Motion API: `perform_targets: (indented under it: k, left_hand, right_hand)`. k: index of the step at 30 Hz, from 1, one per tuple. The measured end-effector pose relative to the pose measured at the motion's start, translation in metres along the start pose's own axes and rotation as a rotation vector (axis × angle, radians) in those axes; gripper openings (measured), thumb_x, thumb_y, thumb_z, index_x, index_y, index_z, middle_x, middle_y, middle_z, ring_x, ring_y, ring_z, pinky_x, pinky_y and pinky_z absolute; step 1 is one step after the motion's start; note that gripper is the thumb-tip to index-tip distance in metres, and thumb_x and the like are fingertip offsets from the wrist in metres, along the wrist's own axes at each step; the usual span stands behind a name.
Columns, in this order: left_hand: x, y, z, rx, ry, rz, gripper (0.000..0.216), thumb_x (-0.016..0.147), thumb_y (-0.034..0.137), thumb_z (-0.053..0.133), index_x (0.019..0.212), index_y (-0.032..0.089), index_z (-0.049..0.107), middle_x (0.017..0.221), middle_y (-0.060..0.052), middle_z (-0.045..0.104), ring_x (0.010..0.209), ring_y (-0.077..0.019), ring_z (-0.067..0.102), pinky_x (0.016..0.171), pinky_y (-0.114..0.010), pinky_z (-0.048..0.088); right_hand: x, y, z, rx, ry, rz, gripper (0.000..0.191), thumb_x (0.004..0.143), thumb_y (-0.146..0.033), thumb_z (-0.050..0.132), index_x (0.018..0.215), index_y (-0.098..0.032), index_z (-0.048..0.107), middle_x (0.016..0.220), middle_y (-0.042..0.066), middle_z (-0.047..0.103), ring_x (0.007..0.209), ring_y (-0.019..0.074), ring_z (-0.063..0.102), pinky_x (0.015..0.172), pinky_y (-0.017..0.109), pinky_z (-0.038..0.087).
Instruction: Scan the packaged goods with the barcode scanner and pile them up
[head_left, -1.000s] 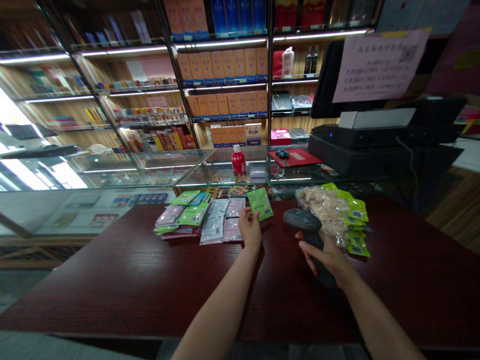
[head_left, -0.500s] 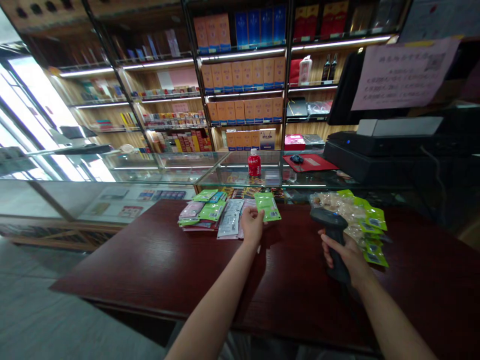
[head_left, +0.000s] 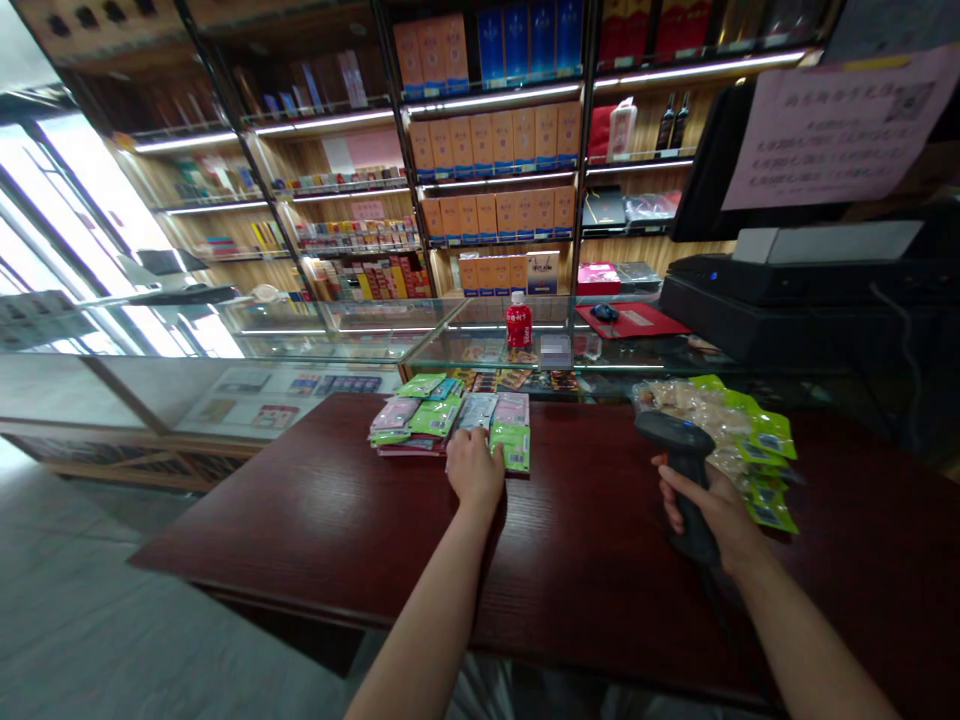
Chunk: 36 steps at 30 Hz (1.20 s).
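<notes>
The right hand (head_left: 703, 505) gripped a scanner (head_left: 677, 437). Beside the half-curled left hand (head_left: 475, 470), hold unclear, a green packet (head_left: 513, 448) seemed light, floppy, edge-pinchable.

The head camera faces forward and down from above the worktop's near edge (head_left: 574, 540). Range is close.

A flat green plastic packet (head_left: 514, 447) overlaps a pink plastic packet (head_left: 512, 407). A dark-grey pistol-shaped scanner (head_left: 681, 438) tilts, head uppermost.
</notes>
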<state>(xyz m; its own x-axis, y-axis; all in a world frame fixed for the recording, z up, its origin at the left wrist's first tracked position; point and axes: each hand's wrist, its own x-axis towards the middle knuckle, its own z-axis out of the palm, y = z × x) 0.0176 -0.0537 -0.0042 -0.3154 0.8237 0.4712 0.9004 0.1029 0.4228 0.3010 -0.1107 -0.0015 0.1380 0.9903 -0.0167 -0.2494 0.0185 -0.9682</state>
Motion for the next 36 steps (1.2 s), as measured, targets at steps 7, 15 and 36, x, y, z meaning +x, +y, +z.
perform_targets:
  k: [7, 15, 36]
  left_hand:
    - [-0.012, 0.003, 0.013, -0.015, -0.25, 0.421, 0.045, 0.083, 0.041, 0.06, 0.126, 0.027, 0.058, 0.145, -0.01, 0.045, 0.14, -0.0324, 0.029, 0.113, -0.055, 0.019]
    - [-0.016, 0.006, 0.021, 0.03, -0.301, 0.331, 0.046, 0.085, 0.044, 0.057, 0.129, 0.03, 0.056, 0.146, -0.013, 0.044, 0.141, -0.0357, 0.027, 0.11, -0.067, 0.011]
    - [-0.014, 0.03, 0.021, -0.071, -0.143, 0.558, 0.037, 0.09, 0.035, 0.05, 0.121, 0.018, 0.059, 0.134, -0.014, 0.052, 0.13, -0.0293, 0.042, 0.11, -0.044, 0.033]
  right_hand:
    - [0.001, 0.0, -0.001, 0.011, -0.024, -0.002, 0.045, 0.064, -0.043, 0.082, 0.094, -0.019, 0.06, 0.054, -0.006, 0.053, 0.036, 0.0096, 0.046, 0.031, 0.021, 0.037]
    - [0.004, 0.004, -0.002, 0.0, -0.02, -0.006, 0.046, 0.063, -0.045, 0.082, 0.094, -0.019, 0.06, 0.053, -0.005, 0.054, 0.035, 0.0096, 0.045, 0.03, 0.021, 0.036]
    - [0.005, -0.009, 0.008, -0.07, 0.074, -0.061, 0.044, 0.064, -0.045, 0.08, 0.089, -0.018, 0.056, 0.047, -0.008, 0.055, 0.032, 0.0091, 0.048, 0.029, 0.017, 0.038]
